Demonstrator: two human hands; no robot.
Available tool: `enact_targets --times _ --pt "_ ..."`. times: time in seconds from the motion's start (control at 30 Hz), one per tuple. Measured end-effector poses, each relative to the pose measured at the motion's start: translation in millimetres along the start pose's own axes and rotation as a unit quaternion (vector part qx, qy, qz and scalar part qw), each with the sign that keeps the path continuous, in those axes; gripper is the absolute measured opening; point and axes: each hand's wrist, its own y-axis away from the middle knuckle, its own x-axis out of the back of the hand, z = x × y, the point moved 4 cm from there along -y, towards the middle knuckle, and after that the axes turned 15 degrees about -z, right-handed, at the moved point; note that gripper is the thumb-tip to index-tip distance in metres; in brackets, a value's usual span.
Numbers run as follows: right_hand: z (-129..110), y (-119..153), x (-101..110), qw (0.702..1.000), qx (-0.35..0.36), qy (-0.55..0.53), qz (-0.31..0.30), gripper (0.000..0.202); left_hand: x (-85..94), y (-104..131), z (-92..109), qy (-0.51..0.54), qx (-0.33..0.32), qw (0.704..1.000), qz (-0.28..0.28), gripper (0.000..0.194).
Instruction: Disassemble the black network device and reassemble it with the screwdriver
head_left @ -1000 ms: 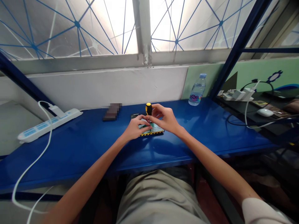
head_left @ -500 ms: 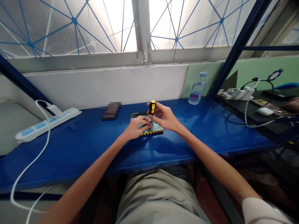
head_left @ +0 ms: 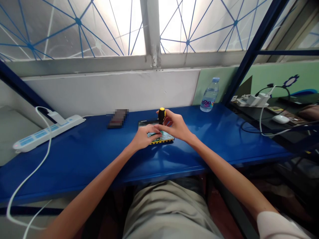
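My right hand is closed round a screwdriver with a black and yellow handle. The tool stands upright, and its lower end is largely hidden by my fingers. Below it, flat on the desk, lies a dark rectangular device with a green and pale circuit-like face and a yellow-and-black striped front edge. From the left, my left hand reaches over the device, its fingertips drawn together near the screwdriver's lower end. What those fingertips hold, if anything, is hard to make out. My right thumb lies close to my left fingers.
On the blue desk, a dark blurred-out object lies left of the device. A white power strip with a trailing cable is farther left. A water bottle stands back right. Beyond the post are a mouse, cables and another person's hand.
The screwdriver handle has turned, so its yellow patches no longer face me. My right thumb has swung left across the tool. My left hand stays nearly in place.
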Motion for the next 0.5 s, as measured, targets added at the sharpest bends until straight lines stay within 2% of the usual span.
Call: enact_targets --times 0.33,0.5 --pt "2.7 2.4 -2.8 0.998 0.002 -0.066 -0.012 0.037 0.5 -1.5 0.1 -0.009 -0.016 1.000 -0.025 0.019" --pt "4.7 2.2 -1.5 0.997 -0.008 -0.071 -0.004 0.038 1.8 -0.2 2.0 -0.018 -0.020 1.000 0.002 0.017"
